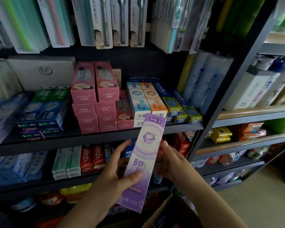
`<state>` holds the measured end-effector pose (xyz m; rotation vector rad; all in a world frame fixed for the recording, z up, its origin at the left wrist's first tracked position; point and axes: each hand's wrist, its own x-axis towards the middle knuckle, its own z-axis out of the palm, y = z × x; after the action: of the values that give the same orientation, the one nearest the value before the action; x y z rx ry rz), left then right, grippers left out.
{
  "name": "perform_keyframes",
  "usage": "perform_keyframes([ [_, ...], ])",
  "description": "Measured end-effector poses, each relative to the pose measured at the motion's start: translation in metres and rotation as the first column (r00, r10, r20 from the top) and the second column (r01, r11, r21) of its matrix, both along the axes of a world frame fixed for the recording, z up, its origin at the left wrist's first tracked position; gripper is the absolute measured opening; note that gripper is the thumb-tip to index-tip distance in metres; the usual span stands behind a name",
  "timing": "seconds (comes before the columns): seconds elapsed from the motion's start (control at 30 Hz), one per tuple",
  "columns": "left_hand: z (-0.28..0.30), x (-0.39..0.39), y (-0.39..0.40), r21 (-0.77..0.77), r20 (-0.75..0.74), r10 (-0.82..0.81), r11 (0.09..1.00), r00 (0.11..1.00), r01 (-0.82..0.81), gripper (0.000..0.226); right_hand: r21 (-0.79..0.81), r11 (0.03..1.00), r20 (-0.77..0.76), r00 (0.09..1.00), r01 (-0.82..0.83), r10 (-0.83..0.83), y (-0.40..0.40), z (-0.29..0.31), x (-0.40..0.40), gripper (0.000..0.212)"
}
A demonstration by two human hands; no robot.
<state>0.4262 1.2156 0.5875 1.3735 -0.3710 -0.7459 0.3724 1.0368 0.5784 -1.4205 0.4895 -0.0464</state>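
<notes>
A long purple toothpaste box [144,155] is held up in front of a shop shelf, its top end near the shelf edge. My left hand [115,171] grips it from the left, thumb across its lower front and fingers behind. My right hand [173,163] holds its right edge, with most of its fingers hidden behind the box. Just above the box's top end stand a blue-and-white toothpaste box [136,99] and an orange one [153,97] of the same design.
The dark shelf board [56,142] carries pink boxes [95,96], blue-green boxes [39,112] and blue-yellow boxes [179,106]. Toothbrush packs [120,22] hang above. Red boxes [92,157] sit on the lower shelf. A cardboard box [168,211] stands below, and a second rack [253,112] is to the right.
</notes>
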Motion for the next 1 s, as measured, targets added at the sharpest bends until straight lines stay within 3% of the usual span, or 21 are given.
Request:
perform_keyframes([
  [0.17, 0.007, 0.000, -0.020, -0.029, -0.002, 0.068, 0.997, 0.998, -0.068, 0.063, 0.080, 0.991, 0.055, 0.994, -0.103, 0.099, 0.004, -0.002, -0.028, 0.057],
  [0.27, 0.009, 0.002, -0.033, -0.030, -0.016, 0.120, 0.992, 0.993, -0.120, 0.066, 0.014, 0.991, 0.060, 0.989, -0.134, 0.133, 0.007, 0.004, -0.035, 0.059],
  [0.37, 0.010, 0.005, -0.043, -0.022, 0.009, 0.148, 0.989, 0.989, -0.148, 0.067, -0.065, 0.990, 0.061, 0.989, -0.127, 0.131, 0.012, 0.009, -0.038, 0.045],
  [0.53, 0.013, 0.006, -0.054, -0.045, 0.033, 0.143, 0.989, 0.989, -0.141, 0.043, -0.131, 0.989, 0.109, 0.991, -0.066, 0.080, 0.016, 0.010, -0.039, 0.042],
  [0.67, 0.018, 0.011, -0.054, -0.099, -0.038, 0.120, 0.987, 0.992, -0.123, 0.026, -0.093, 0.995, 0.156, 0.987, -0.029, 0.044, 0.013, 0.014, -0.039, 0.038],
  [0.83, 0.015, 0.017, -0.051, -0.154, -0.104, 0.134, 0.977, 0.985, -0.149, 0.026, -0.100, 0.994, 0.180, 0.982, -0.031, 0.049, 0.011, 0.015, -0.039, 0.038],
  [1.0, 0.013, 0.020, -0.041, -0.153, -0.052, 0.032, 0.987, 0.998, -0.040, 0.036, -0.091, 0.996, 0.185, 0.982, -0.020, 0.037, 0.013, 0.016, -0.039, 0.034],
])
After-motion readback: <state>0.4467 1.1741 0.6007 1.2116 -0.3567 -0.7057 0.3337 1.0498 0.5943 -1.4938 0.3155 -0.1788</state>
